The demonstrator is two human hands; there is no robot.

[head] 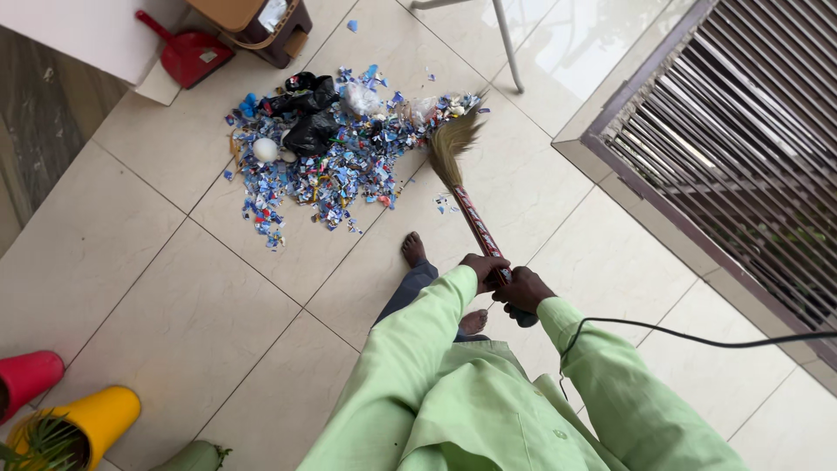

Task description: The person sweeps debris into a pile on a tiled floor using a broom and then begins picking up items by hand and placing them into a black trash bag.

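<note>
I hold a grass broom by its red patterned handle with both hands. My left hand grips higher on the handle, my right hand just behind it at the end. The bristles rest at the right edge of a pile of torn blue and coloured paper scraps on the cream tiled floor. In the pile lie black plastic bags, a white ball and a clear plastic bag. My bare feet stand just below the pile. I wear light green sleeves.
A red dustpan and a brown bin stand beyond the pile. Red and yellow plant pots sit at bottom left. A metal grille runs along the right; a black cable crosses near my right arm. A chair leg is at top.
</note>
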